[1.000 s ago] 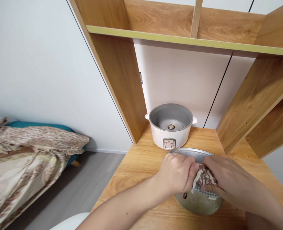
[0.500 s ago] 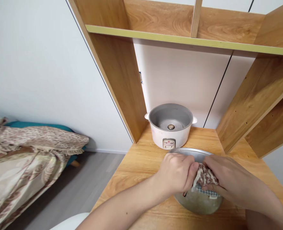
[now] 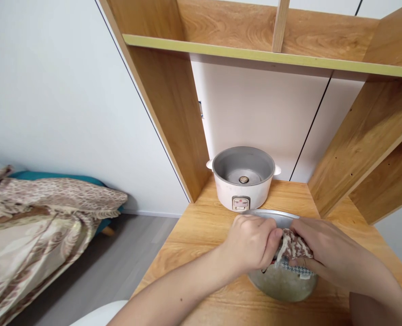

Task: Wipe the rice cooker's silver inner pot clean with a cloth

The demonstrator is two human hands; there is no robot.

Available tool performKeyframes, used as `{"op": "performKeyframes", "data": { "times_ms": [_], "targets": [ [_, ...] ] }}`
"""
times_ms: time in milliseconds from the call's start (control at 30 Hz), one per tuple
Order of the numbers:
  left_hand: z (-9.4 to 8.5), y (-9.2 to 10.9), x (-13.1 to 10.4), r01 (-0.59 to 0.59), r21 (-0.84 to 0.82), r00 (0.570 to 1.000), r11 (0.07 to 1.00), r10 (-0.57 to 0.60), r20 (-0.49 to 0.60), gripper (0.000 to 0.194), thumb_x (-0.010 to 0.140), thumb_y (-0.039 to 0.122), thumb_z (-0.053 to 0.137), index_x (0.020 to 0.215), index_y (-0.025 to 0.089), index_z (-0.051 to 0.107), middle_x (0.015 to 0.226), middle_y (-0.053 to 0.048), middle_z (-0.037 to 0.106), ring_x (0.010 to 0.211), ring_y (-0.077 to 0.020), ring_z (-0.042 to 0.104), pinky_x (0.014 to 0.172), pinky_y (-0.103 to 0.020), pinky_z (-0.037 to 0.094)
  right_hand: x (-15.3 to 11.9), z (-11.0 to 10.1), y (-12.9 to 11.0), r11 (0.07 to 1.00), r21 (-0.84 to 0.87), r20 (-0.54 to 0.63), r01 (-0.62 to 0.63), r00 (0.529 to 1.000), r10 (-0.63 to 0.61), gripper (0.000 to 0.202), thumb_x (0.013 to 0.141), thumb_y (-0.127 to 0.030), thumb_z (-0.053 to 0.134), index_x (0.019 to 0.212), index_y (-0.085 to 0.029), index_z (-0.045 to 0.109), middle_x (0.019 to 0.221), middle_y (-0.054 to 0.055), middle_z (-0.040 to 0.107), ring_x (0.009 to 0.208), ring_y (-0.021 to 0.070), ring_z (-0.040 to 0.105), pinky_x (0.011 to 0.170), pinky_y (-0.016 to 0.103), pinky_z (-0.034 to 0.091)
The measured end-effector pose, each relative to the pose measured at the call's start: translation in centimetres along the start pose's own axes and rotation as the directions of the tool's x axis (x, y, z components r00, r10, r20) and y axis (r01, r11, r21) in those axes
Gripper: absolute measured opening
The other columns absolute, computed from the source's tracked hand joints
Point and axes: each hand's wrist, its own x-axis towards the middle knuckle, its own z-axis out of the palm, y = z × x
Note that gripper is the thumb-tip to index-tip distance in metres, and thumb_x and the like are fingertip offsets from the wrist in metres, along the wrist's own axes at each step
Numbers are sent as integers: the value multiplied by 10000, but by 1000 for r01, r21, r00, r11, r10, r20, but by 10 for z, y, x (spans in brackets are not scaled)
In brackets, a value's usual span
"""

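Note:
A metal inner pot is tilted on the wooden desk, its outer side toward me. My left hand is closed over the pot's rim on the left, fingers hidden inside. In my right hand is a bunched brown-and-white cloth with a blue checked edge, pressed against the near rim. My right fingertips go out of sight behind the cloth and inside the pot. Just behind stands a white rice cooker body without lid or pot, its round sensor showing at the bottom.
The desk has wooden side panels and a shelf above it. A bed with a patterned blanket is at the left, past grey floor. A white rounded edge shows at the bottom.
My right hand and the cloth have shifted slightly on the pot's rim. My left hand keeps its place, and the rice cooker stands as before.

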Motion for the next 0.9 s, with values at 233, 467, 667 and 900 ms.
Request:
{"op": "performKeyframes", "data": {
  "times_ms": [233,467,667,900],
  "targets": [
    [-3,5,2,-11,45,1000,999,11,5,474,1059,259,358,623,215,537,499,11,539,425,-141,480,459,-324,324,-3,5,-1,999,-6,-53,49,997,-49,189,1006,-325,700,924,-229,559,898,21,667,776,214,621,667,343,431],
    [-4,11,2,-68,85,997,994,71,-36,489,1046,231,383,590,206,558,515,3,542,438,-142,467,467,-344,314,-3,9,-5,995,-40,-104,89,990,-93,196,1015,-280,671,893,-243,522,841,3,637,720,204,614,623,334,403],
    [-4,13,0,-100,59,993,993,103,-55,450,1023,188,394,604,209,558,515,2,547,433,-142,431,453,-345,298,-3,18,-10,985,-81,-140,154,976,-164,225,976,-232,713,907,-244,499,848,-20,617,716,183,599,623,323,372],
    [-1,9,-2,-64,55,996,996,67,-61,494,1057,223,366,593,211,536,492,8,530,418,-127,430,458,-317,309,-1,18,-15,987,-80,-137,137,980,-147,209,948,-204,707,894,-241,509,834,-18,623,701,191,601,605,331,364]
  ]
}}
